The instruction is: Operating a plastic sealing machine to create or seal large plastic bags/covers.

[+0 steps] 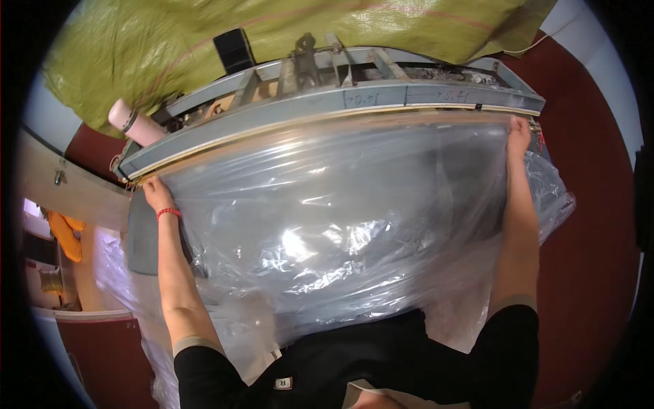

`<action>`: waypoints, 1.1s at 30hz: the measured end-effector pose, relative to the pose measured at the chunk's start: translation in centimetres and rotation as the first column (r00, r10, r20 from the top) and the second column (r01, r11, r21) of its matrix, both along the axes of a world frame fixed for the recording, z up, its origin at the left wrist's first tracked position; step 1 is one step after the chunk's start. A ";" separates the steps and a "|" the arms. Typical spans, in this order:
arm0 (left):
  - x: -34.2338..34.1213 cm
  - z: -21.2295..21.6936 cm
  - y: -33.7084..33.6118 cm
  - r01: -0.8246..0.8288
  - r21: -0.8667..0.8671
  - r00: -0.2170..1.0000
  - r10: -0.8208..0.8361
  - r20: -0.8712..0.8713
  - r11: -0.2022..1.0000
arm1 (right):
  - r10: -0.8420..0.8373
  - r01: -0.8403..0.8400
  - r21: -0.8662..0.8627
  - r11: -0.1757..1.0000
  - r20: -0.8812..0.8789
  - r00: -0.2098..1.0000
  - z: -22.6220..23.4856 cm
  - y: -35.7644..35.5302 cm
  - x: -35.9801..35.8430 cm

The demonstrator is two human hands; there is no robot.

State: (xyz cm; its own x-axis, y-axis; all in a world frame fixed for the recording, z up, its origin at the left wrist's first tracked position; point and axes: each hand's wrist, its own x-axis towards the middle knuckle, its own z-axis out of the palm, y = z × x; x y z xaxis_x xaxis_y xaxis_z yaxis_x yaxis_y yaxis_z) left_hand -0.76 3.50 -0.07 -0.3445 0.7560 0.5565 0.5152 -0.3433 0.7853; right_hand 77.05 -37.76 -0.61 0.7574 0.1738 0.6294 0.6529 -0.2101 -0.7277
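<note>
Closest to my view is the dark shirt front (pixel 354 354), and just beyond it the big clear plastic sheet (pixel 340 218) billows up from my lap toward the grey metal frame (pixel 327 105). The sheet lies stretched between my two hands, its far edge drawn along the frame's long bar. My left hand (pixel 155 194), with a red band on the wrist, is closed on the sheet's far left corner; my right hand (pixel 519 131) pinches the far right corner, fingers curled over the film just under the bar. How tightly either pinch holds I cannot tell through the glare.

The risks I judge from here: the film is slick and slack in the middle, so one corner could slide out from the fingers and the edge would skew. Past the right fingers the frame's end looks sharp enough to snag or tear the film. Beyond the left fingers a pink cylinder (pixel 133 123) rests on the frame; a tug could knock it.
</note>
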 end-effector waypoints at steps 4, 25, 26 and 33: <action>0.2 -0.7 1.6 0.207 -0.095 0.952 -0.178 0.251 0.974 | -0.016 0.017 0.019 1.000 -0.057 0.998 0.3 0.7 -0.3; 1.5 8.7 -11.0 0.569 -0.128 0.801 -0.512 0.309 0.812 | -0.181 0.258 -0.126 0.958 0.433 0.883 9.3 -7.9 -8.5; 0.8 9.8 -13.7 0.553 -0.065 0.812 -0.520 0.264 0.830 | -0.264 0.404 -0.136 0.905 0.564 0.782 9.5 -10.0 -9.1; -1.6 5.2 -26.9 -0.002 0.192 0.922 0.077 -0.380 0.981 | -0.869 0.818 -0.298 0.491 -0.103 0.484 1.3 -22.8 -6.2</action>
State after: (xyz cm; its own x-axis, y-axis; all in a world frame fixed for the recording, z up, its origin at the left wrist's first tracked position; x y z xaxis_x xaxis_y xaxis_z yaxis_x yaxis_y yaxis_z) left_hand -2.39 -23.36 5.17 -0.1038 0.6173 0.7799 0.7800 -0.4360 0.4489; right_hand 70.81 -60.54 0.68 0.7040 -0.5348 0.4673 -0.0812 -0.7143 -0.6951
